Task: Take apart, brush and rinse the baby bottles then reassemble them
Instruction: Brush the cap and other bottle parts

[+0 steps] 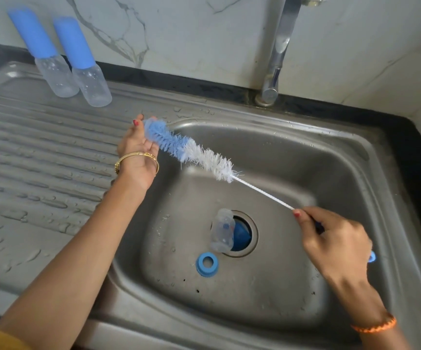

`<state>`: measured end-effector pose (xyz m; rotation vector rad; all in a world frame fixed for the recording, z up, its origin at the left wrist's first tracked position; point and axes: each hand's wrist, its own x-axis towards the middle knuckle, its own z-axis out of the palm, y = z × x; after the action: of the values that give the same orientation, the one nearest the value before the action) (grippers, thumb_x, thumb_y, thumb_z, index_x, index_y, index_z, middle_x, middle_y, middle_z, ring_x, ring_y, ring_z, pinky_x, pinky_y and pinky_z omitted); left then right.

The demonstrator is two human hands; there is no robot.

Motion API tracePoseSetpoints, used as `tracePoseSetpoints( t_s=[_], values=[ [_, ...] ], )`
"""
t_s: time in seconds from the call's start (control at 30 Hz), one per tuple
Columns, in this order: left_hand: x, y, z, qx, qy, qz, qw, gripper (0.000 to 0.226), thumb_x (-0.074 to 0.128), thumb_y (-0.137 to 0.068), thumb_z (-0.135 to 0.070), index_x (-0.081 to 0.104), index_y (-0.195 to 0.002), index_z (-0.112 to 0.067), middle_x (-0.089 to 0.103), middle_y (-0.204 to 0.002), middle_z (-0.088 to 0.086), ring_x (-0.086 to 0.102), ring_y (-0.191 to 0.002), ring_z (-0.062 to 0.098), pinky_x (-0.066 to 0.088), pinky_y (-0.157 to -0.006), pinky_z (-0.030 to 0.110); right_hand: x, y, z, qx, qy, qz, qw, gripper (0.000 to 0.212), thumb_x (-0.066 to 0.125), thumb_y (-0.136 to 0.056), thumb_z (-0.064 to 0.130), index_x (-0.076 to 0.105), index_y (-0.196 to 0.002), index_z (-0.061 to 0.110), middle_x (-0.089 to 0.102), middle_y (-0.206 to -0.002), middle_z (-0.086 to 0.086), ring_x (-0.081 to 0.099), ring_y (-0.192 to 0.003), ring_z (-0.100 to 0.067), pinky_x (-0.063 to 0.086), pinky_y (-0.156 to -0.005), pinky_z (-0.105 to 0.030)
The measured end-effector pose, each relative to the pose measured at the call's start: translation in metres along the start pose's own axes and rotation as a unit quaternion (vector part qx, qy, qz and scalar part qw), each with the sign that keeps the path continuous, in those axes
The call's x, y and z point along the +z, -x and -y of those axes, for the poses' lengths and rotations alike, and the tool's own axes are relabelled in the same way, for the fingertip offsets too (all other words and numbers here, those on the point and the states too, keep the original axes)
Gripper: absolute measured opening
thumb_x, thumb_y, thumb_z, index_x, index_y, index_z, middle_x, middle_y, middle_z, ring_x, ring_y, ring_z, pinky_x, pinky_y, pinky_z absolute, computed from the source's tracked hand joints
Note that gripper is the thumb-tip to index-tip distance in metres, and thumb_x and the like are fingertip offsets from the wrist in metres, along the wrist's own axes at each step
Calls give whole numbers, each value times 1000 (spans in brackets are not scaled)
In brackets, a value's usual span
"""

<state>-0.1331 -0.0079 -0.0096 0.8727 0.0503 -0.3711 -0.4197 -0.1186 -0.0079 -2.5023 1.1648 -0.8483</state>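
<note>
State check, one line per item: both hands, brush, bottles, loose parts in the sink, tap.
Left hand: open, bristle tip resting on palm.
Right hand: grips brush handle.
Brush: held over sink.
Two bottles: capped, upright on drainboard.
Clear bottle: on its side over drain.
Blue ring: loose, flat.
Tap: no water visible.

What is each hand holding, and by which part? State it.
The right hand grips the bottle brush by its handle end, fingers curled round it. The left hand holds nothing; its open fingers touch the blue bristle tip.
</note>
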Motion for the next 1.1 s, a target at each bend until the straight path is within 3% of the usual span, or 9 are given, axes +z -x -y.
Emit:
tracePoseSetpoints(
  t_s=[0.1, 0.2, 0.27, 0.4, 0.5, 0.57, 0.7, 0.93, 1.1],
  values=[
    [-1, 1, -3, 15, -3, 37, 999, 17, 42, -98, -16, 54, -87, -19, 71, -68, -9, 67, -70, 4, 53, -79, 24, -6, -5, 0, 135, -166, 197, 957, 32, 67, -83, 29, 65, -53, 19, 45, -42, 5, 42, -43, -17, 30, -46, -22],
    [-3, 4, -7, 2, 6, 99, 995, 23, 39, -99, -16, 57, -87, -19, 69, -72, -8, 66, -74, 7, 55, -75, 25, -17, -15, -1, 305, -405, 407, 760, 42, 76, -55, 48, 51, -46, 16, 27, -41, 7, 17, -33, -3, 14, -31, -10],
    [-4, 5, -10, -19, 62, 146, 987, 34, 39, -98, -15, 67, -80, -20, 68, -75, -6, 66, -77, 10, 55, -76, 26, -19, -16, -3, 331, -429, 463, 701, 46, 77, -43, 55, 49, -46, 18, 22, -42, 9, 13, -33, -1, 11, -32, -6],
    [-3, 6, -8, -17, 42, 122, 991, 28, 40, -98, -18, 63, -83, -21, 68, -74, -7, 67, -76, 8, 54, -73, 24, -11, -9, -4, 222, -322, 383, 837, 39, 71, -68, 51, 55, -62, 16, 34, -41, 8, 24, -36, -6, 19, -34, -14],
    [2, 9, 1, 2, -16, 41, 999, 15, 47, -96, -14, 56, -85, -16, 69, -65, -8, 67, -68, 4, 55, -71, 24, 3, -4, -8, 66, -64, 169, 981, 26, 70, -81, 35, 58, -65, 17, 52, -50, 6, 51, -50, -18, 33, -49, -23],
    [7, 12, 6, 5, -46, 32, 998, 12, 50, -95, -13, 57, -85, -15, 70, -64, -8, 67, -68, 4, 54, -79, 25, 4, -3, -10, -10, 11, 14, 1000, 21, 61, -83, 30, 65, -70, 14, 62, -61, -4, 61, -57, -31, 38, -50, -25],
    [7, 13, 5, -8, -42, 46, 998, 12, 46, -96, -18, 57, -92, -15, 71, -67, -6, 67, -72, 7, 51, -88, 28, 2, 2, -10, -84, 3, -40, 996, 32, 49, -83, 34, 72, -76, 14, 65, -57, -6, 63, -51, -30, 44, -47, -26],
    [1, 10, -2, -26, 5, 112, 993, 23, 39, -99, -18, 60, -90, -15, 70, -74, -5, 66, -77, 5, 53, -85, 24, -14, 0, 10, 131, -202, 151, 959, 24, 53, -74, 36, 63, -58, 21, 54, -52, 6, 52, -59, -9, 34, -54, -28],
    [0, 14, -5, -43, 88, 168, 981, 43, 40, -96, -21, 75, -73, -18, 68, -79, -5, 66, -80, 8, 52, -86, 27, -20, -12, 10, 364, -407, 425, 722, 28, 53, -72, 22, 49, -45, 17, 21, -39, 8, 14, -31, -4, 11, -31, -13]
  ],
)
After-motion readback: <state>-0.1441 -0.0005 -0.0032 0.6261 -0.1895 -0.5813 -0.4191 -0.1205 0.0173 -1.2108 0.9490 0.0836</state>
